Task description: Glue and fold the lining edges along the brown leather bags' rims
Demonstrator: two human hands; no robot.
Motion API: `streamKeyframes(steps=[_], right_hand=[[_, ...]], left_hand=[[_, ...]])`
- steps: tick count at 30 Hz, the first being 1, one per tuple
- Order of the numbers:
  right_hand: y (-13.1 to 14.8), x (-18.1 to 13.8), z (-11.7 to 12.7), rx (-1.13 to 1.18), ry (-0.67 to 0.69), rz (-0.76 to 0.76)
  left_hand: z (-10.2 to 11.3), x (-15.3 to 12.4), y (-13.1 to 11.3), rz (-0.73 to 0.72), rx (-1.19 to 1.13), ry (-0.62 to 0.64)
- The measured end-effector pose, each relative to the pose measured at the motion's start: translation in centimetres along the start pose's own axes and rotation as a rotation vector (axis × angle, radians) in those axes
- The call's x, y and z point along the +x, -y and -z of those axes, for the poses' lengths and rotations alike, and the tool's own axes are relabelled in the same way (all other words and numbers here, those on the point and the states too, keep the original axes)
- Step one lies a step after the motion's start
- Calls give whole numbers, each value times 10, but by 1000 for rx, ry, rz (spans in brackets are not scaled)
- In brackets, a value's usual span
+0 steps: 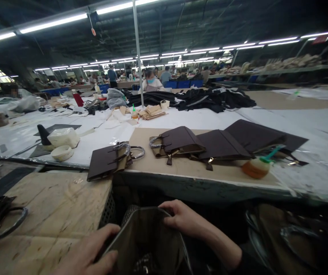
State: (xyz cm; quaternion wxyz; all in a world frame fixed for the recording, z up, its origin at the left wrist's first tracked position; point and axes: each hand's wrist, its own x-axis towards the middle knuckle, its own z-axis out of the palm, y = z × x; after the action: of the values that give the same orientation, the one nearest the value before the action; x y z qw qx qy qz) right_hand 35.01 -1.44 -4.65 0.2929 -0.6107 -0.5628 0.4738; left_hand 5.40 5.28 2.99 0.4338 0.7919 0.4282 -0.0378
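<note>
Both hands close on the dark handbag (148, 238), which sits low in front of the person, below the table edge at the bottom of the view; the left hand (91, 252) pinches its near left rim between thumb and fingers; the right hand (182, 218) curls over the far right corner of the rim, grasping it from above. The bag looks like thin leather or a leather-like sheet, probably light; it seems stiff enough to keep a flat face yet likely to bow in the middle; its dull sheen suggests it may slip, so the rim and corners, where the hands are, seem the surest hold.

Beyond the right hand, on the table (198, 183), brown handbags (181, 142) lie in an overlapping row on a cardboard sheet (141, 135), with an orange glue bottle (256, 167) at their right end; beyond the left hand another bag with looped handles (108, 162) overhangs the table edge; left of the left hand a wooden top (52, 206) carries a dark strap loop (0, 221).

The held bag's lower part is cut off by the frame; what glints inside it is too dark to name; the dark shapes right of the right hand are blurred beyond telling.
</note>
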Motion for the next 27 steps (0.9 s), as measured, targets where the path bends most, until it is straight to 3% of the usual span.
streamKeyframes(steps=[4, 7, 11, 16, 24, 27], right_hand=[[0, 4, -8, 217, 140, -28], [-1, 13, -18, 363, 193, -98], [-7, 19, -24, 509, 170, -147], [-17, 13, -22, 514, 115, -180], [-30, 4, -11, 375, 106, -234], [-27, 5, -10, 308, 131, -195]], left_hand=[[12, 26, 11, -7, -198, 171], [7, 53, 6, -147, -104, 129], [-9, 96, -4, -296, -22, 130], [-22, 138, 3, -301, -52, 218], [-11, 158, 7, -231, -155, 441], [-9, 151, 0, -276, -76, 422]])
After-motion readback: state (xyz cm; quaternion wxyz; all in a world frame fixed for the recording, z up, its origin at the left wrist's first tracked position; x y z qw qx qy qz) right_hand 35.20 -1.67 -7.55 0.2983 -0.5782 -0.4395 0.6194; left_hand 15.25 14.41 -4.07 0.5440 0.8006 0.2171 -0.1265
